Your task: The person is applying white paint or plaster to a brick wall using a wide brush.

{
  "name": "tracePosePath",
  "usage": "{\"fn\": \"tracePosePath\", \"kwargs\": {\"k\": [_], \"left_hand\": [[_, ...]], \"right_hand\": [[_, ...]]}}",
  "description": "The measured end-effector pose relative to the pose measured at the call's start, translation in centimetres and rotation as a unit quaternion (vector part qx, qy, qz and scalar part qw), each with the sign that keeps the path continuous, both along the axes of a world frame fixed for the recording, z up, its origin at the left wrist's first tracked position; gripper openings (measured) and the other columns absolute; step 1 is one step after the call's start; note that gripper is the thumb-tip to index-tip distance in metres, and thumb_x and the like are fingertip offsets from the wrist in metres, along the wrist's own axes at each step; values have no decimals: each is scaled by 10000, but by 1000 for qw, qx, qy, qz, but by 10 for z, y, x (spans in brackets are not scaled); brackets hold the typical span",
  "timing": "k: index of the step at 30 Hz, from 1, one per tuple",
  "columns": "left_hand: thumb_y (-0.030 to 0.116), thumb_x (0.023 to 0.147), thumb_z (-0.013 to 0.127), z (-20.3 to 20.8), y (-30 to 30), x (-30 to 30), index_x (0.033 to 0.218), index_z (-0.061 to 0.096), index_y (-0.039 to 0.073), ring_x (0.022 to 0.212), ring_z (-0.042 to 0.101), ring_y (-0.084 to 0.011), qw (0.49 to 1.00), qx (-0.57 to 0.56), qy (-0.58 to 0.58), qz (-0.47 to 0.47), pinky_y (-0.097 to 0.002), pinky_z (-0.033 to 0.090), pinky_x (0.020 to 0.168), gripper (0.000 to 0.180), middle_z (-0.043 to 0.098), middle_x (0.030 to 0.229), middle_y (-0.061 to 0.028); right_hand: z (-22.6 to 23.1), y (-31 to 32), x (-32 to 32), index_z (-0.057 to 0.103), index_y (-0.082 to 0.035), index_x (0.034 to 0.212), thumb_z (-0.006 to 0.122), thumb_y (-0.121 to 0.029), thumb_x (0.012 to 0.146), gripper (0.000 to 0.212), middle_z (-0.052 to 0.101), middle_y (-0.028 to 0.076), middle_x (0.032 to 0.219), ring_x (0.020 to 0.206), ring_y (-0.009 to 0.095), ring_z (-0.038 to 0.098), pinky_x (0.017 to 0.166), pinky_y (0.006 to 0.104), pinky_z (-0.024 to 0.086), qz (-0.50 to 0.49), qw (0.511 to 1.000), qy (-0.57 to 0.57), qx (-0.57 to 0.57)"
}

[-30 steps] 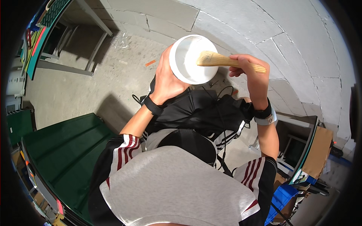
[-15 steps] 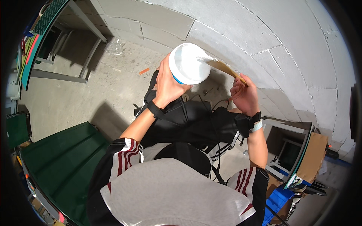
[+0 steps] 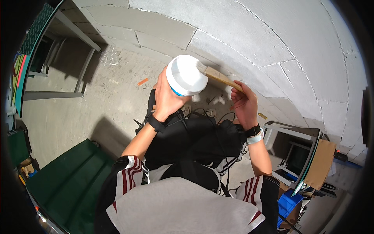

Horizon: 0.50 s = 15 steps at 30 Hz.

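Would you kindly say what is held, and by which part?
Left grip: white tub, by its outer side. Right grip: wooden tool, by its narrower end.

tub — white, blue | brush handle — tan | maroon-striped sleeves

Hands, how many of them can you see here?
2: the bare left hand around a white, round, blue-sided tub, and the bare right hand holding a flat, tan wooden tool. No others show.
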State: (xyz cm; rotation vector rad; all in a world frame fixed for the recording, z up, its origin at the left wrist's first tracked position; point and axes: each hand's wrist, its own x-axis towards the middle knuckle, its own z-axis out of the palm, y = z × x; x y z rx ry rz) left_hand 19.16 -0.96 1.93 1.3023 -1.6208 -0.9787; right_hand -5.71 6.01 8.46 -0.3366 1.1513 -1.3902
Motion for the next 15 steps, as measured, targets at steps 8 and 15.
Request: {"fn": "tracePosePath", "kwargs": {"k": [8,15], "left_hand": [[108,535,869,-24,-44,3,1393,384,54,1240,511,-384,999,37,-9,-9,-451,468,1003,987,497,1322,-187],[127,502,906,-42,-56,27,1397,380,44,1227,528,-361,999,25,-9,25,-444,467,996,1041,513,1315,-179]], "right_hand": [[-16,-49,-6,628,103,1159,508,-174,1009,338,709,136,898,785,190,687,754,297,556,11,967,229,-109],[-63,-104,-19,714,22,1062,605,-45,939,177,726,120,858,724,165,693,679,267,541,126,811,541,-182]]}}
